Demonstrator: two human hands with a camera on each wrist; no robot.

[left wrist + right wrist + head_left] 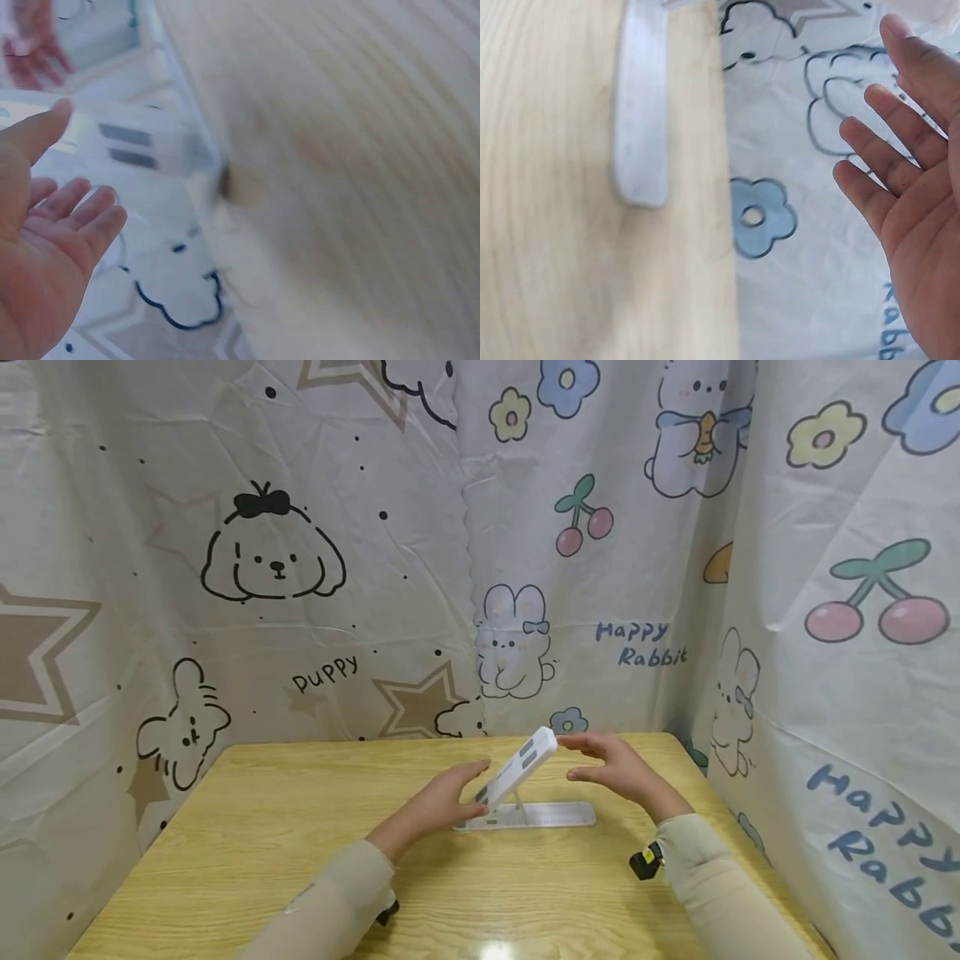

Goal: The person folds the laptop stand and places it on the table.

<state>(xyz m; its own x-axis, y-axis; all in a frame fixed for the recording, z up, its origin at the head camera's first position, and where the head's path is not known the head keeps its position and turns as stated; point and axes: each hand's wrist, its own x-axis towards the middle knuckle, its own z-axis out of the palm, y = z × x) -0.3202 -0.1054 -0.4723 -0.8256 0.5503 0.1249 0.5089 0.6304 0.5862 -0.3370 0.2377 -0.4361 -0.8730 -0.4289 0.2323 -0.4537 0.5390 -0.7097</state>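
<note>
White plastic folding stand (514, 774), grey-padded panel (538, 743) tilted up over long flat base (562, 815), on yellow wood-grain counter (300, 835). My left hand (441, 797), spread wide, at panel's lower end; whether touching, cannot tell. My right hand (621, 770), empty, fingers parted, just beside raised end. Behind: white cartoon-printed cloth (405, 568).

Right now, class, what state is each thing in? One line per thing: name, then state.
Plate: tilted up
Base: lying flat
Prop: raised, slanting
Left hand: open, contact unclear
Right hand: open, contact unclear
Curtain: hanging, creased
</note>
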